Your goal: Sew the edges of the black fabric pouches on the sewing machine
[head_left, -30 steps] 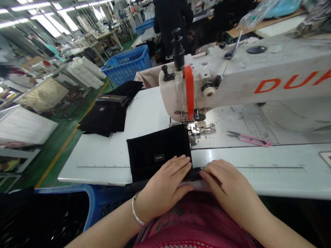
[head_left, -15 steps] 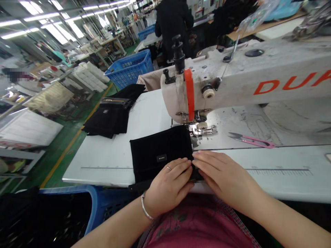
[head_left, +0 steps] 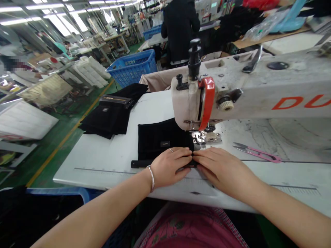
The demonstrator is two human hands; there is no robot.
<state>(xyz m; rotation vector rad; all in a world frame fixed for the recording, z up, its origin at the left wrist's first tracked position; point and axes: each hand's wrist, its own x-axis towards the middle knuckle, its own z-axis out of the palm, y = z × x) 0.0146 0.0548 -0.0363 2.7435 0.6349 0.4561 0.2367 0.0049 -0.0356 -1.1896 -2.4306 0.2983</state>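
Note:
A black fabric piece (head_left: pixel 152 141) with a small label lies on the white sewing table, its right edge at the presser foot (head_left: pixel 207 137) of the sewing machine (head_left: pixel 186 103). My left hand (head_left: pixel 172 167), fingers together, presses and grips the lower right part of the piece near its dark bottom strip. Beside it, fingertips almost touching the left ones, my right hand (head_left: pixel 219 168) holds the right edge of the same piece. The fingertips' undersides are hidden.
Pink-handled snips (head_left: pixel 258 152) lie right of the needle area. A stack of black pieces (head_left: pixel 106 117) rests at the table's left. Blue baskets stand behind (head_left: pixel 131 67) and at the lower left (head_left: pixel 57 191). A person in black (head_left: pixel 179 27) is beyond the machine.
Both hands have pushed the black piece forward, away from my body, along the machine. The view has also shifted slightly.

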